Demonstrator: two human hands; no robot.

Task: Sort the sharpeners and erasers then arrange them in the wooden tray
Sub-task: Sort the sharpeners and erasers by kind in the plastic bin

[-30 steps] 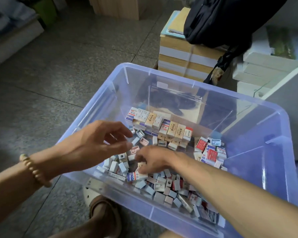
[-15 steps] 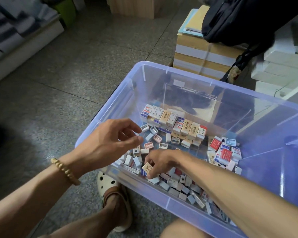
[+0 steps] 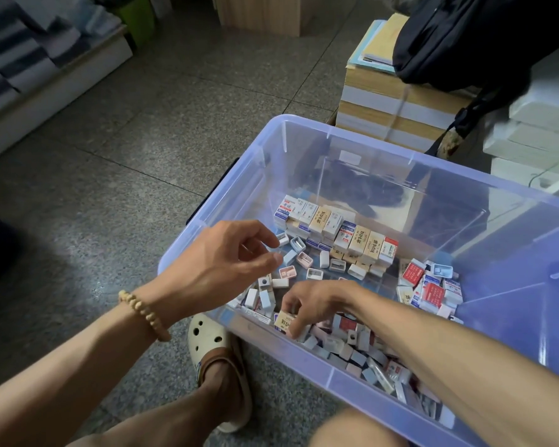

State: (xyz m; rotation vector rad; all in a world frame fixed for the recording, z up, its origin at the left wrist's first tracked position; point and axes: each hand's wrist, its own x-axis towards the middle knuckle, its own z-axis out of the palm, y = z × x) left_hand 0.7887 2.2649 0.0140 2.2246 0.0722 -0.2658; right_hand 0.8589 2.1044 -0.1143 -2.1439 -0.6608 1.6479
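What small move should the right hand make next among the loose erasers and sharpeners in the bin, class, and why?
Probably lift it. The right hand already pinches a tan-sleeved eraser at the near pile, and the row of standing erasers at the far side of the blue bin has matching tan sleeves, so carrying it there seems sensible.

The left hand hovers with fingers loosely curled, thumb and forefinger nearly touching, a beaded bracelet on its wrist. The right hand reaches down, fingers curled in a pinch.
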